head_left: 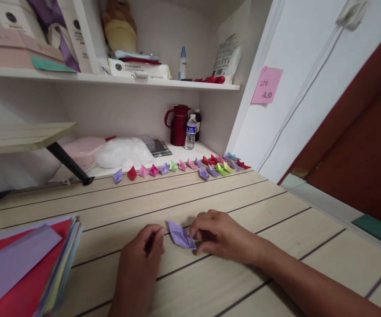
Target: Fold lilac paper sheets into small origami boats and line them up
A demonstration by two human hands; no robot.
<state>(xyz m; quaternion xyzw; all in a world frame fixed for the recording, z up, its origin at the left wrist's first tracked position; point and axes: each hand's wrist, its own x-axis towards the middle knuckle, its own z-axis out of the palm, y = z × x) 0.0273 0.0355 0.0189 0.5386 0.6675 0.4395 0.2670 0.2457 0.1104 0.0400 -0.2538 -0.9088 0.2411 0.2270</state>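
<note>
Paper boats [154,170] line the table [269,220] beyond purple paper [179,234] gripped by right fingers [196,223]; left fingers [159,241] are closed.

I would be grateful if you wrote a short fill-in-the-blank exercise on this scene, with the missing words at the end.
1. Between the left hand and the right hand is a folded paper coloured ____.
2. In the picture, the dark red jug stands to the ____ of the clear water bottle.
3. The topmost piece of the paper stack lies on a ____ sheet.
4. The handwritten note is coloured ____.

Missing words: purple; left; red; pink.
</note>
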